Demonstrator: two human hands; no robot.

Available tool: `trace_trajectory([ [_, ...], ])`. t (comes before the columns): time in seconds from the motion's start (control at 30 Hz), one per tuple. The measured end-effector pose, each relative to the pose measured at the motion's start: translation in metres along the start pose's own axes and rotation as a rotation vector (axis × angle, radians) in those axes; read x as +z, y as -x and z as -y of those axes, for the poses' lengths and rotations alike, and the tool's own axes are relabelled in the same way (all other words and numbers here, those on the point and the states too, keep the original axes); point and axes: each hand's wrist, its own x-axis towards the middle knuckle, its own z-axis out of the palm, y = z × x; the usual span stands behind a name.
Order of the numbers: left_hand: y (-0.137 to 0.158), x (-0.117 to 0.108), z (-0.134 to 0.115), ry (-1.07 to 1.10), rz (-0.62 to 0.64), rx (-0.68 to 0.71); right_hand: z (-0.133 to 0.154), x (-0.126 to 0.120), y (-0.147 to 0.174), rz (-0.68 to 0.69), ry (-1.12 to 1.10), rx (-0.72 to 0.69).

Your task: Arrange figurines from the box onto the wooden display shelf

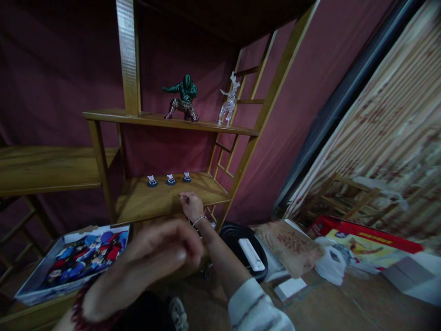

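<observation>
Low in the view, my left hand (pixel 160 257), with a dark red bead bracelet, is smeared by motion; its fingers curve inward and what they may hold is hidden. Farther out, my right hand (pixel 192 206) is at the front of the lower wooden shelf (pixel 138 202), fingers curled closed; anything in them is hidden. Beyond it on that shelf, three small pink-and-black figurines on dark round bases stand in a row: a left one (pixel 151 180), a middle one (pixel 171 179) and a right one (pixel 186 177). My right hand is nearest the right one, apart from it.
Overhead, the upper shelf (pixel 151 118) bears a green crouching figure (pixel 186 94) and a clear deer (pixel 228 102). A box (pixel 34 292) of colourful figures lies lower left. On the floor at right are a black round tray (pixel 227 236), cardboard (pixel 289 243) and a white bag (pixel 331 266).
</observation>
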Motion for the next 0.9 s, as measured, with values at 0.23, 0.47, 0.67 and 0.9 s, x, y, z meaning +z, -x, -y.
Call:
trace_trajectory([
  [0.23,-0.082,-0.01,0.084,-1.179,-0.006,-0.173,-0.006,0.0,-0.008,-0.019,-0.061,-0.063],
  [0.47,-0.104,-0.015,0.107,-1.28,0.039,-0.252,-0.019,0.008,-0.032,-0.093,0.036,0.068],
  [0.67,-0.118,-0.02,0.125,-1.256,0.056,-0.329,-0.032,0.012,-0.058,-0.083,0.159,0.132],
  [0.9,-0.116,-0.022,0.134,-1.226,0.065,-0.344,-0.043,0.015,-0.084,-0.029,0.269,0.16],
])
